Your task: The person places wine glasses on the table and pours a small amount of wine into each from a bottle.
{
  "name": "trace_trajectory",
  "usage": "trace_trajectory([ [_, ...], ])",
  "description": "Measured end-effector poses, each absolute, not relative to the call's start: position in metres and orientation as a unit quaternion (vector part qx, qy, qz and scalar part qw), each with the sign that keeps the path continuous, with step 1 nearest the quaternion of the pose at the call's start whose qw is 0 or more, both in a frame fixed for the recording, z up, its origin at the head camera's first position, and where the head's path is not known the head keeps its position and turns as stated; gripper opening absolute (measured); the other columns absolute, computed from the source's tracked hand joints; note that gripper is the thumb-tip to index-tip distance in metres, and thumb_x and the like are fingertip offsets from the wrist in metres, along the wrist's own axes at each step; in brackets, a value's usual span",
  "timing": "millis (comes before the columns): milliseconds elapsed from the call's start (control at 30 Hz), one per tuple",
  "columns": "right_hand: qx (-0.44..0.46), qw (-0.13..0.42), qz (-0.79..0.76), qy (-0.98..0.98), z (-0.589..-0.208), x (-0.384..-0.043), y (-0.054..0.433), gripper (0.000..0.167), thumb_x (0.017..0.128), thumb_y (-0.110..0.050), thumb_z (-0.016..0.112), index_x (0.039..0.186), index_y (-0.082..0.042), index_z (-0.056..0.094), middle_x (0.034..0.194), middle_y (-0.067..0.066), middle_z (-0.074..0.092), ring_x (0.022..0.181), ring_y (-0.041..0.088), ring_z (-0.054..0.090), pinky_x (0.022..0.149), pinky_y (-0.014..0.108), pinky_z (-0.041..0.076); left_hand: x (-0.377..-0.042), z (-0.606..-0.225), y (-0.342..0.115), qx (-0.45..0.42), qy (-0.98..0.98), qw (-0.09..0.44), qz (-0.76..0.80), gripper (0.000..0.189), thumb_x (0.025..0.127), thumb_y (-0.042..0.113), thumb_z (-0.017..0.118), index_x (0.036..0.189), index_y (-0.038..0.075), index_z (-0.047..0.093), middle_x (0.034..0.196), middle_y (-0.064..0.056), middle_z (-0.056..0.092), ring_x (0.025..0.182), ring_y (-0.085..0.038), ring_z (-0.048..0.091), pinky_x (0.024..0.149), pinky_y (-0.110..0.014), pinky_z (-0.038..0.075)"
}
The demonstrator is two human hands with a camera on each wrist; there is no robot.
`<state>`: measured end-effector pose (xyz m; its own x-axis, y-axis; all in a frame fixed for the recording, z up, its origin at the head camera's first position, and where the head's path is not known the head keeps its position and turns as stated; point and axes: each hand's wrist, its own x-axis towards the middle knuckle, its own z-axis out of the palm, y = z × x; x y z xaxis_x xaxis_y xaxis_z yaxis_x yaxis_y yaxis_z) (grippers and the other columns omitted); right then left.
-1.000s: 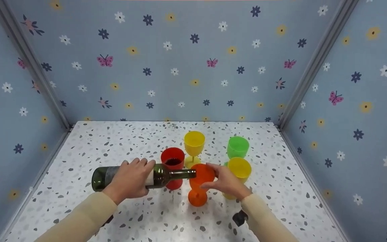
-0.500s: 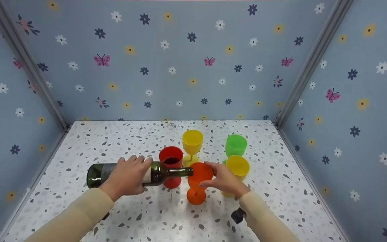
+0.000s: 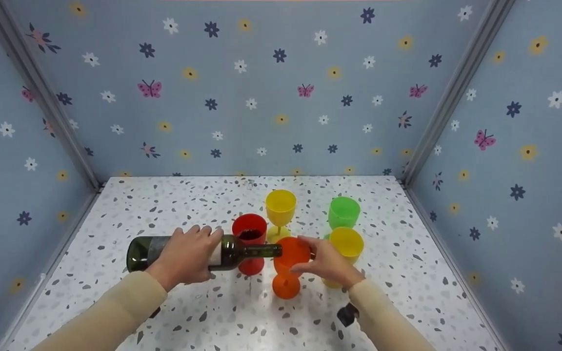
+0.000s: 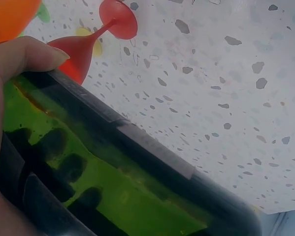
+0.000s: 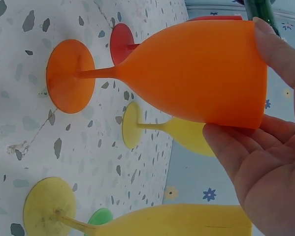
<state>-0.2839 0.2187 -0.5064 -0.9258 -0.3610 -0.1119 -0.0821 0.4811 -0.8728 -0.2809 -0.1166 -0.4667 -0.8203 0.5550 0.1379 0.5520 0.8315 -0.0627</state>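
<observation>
My left hand point(image 3: 186, 256) grips a green glass wine bottle point(image 3: 232, 253) round its labelled body and holds it nearly level. Liquid inside shows through the green glass point(image 4: 113, 187) in the left wrist view. The bottle's mouth is at the rim of an orange goblet point(image 3: 287, 286), whose foot stands on the table. Thumb and fingers of my right hand point(image 3: 330, 263) hold that goblet's bowl point(image 5: 201, 73) near the rim. Whether liquid is flowing, or how much is in the orange goblet, I cannot tell. Behind the bottle's neck stands a red goblet point(image 3: 253, 265) with dark liquid in it.
One yellow goblet point(image 3: 281, 207) stands behind the orange one. Another yellow goblet point(image 3: 347, 242) is just beyond my right hand, with a green goblet point(image 3: 344, 212) behind it. Flower-patterned walls point(image 3: 281, 87) enclose the speckled white table point(image 3: 164, 204) at the back and sides.
The bottle's base end has risen slightly and shifted a little left, while its mouth stays at the orange goblet. My right hand keeps its hold. The head view has shifted slightly.
</observation>
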Motion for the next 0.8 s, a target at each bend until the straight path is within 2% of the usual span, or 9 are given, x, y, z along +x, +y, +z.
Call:
trace_trajectory([
  [333,-0.126,0.144,-0.489,0.851,-0.5062,-0.2842,0.2186,0.087,0.074,-0.032,0.087,0.147,-0.01,0.046,0.121,-0.002,0.067,0.102,0.017,0.064,0.091,0.033,0.053,-0.2819,-0.4643,-0.1156,-0.293,-0.953,0.071,0.019,0.085,0.057,0.045,0.093,0.124,0.008,0.055,0.106,-0.013,0.065,0.09,-0.032,0.06,0.074,-0.056,0.052],
  [800,-0.119,0.15,-0.508,0.84,-0.5064,-0.283,0.2178,0.083,0.074,-0.03,0.087,0.145,-0.011,0.05,0.122,-0.002,0.066,0.104,0.017,0.064,0.09,0.033,0.053,-0.2814,-0.4626,-0.1151,-0.296,-0.952,0.072,0.02,0.087,0.056,0.045,0.094,0.125,0.008,0.055,0.106,-0.014,0.066,0.089,-0.033,0.06,0.074,-0.058,0.052],
])
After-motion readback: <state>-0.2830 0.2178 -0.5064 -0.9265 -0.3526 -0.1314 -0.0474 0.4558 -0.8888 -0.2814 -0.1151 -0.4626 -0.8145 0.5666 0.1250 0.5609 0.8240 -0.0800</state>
